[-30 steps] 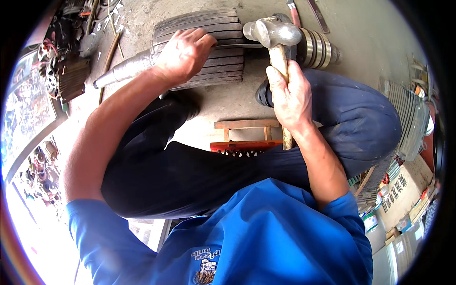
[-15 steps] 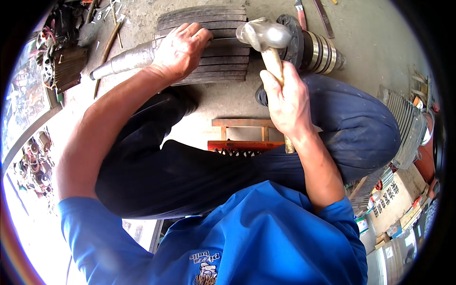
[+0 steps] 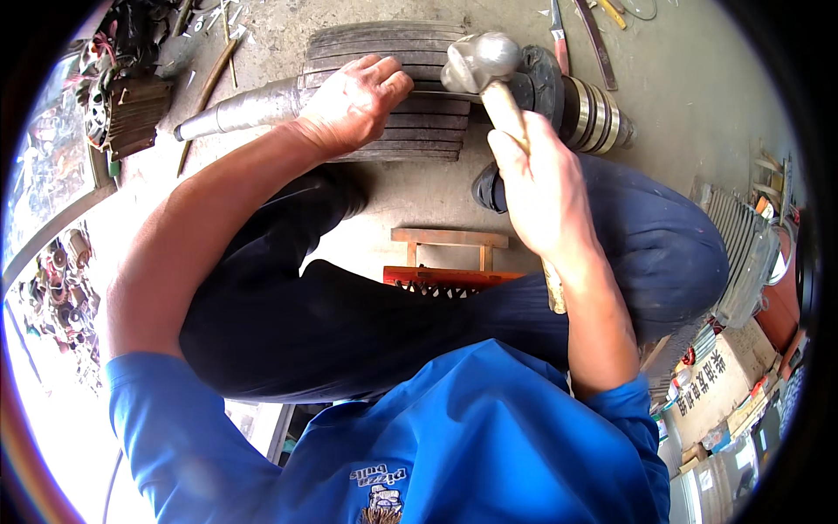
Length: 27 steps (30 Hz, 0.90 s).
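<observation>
Ball-peen hammer is gripped firmly by the handle in the right hand, its head seen by the right edge of the slotted rotor core. Left hand is curled over the core; what's pinched can't really be told. Brass-coloured rings are seen further right, floor below.

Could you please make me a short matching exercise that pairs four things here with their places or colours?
Things:
1. Hammer
2. Left hand
3. Rings at the right of the machine part
4. Red-handled tool

Descriptions:
A. Gold-coloured
B. Lying on the floor
C. Gripped in the right hand
D. Curled over the slotted cylinder

Pairs: 1-C, 2-D, 3-A, 4-B
</observation>
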{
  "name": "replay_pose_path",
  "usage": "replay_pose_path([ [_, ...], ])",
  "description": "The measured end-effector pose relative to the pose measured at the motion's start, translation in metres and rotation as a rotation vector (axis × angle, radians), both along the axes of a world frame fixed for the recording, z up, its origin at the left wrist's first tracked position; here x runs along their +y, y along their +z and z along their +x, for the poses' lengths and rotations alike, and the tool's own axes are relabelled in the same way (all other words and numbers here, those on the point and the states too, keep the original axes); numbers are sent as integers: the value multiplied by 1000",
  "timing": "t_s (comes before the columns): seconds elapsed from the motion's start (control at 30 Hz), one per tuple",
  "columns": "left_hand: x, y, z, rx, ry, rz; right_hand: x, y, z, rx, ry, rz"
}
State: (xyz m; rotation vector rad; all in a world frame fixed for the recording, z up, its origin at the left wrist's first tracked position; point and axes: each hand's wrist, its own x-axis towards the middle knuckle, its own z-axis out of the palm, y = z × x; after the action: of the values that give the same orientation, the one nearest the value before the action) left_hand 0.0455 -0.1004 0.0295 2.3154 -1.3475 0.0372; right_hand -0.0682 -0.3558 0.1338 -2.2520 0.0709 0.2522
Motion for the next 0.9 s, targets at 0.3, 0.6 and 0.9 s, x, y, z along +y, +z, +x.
replay_pose_path([
  [0.3,1,4,-9,-74,-32,119,-6,-16,-15,-21,-12,-70],
  [0.6,4,1,-11,-89,-18,254,5,-28,-21,34,76,-131],
  [0.9,3,2,-8,-179,-100,152,4,-33,-19,8,54,-72],
])
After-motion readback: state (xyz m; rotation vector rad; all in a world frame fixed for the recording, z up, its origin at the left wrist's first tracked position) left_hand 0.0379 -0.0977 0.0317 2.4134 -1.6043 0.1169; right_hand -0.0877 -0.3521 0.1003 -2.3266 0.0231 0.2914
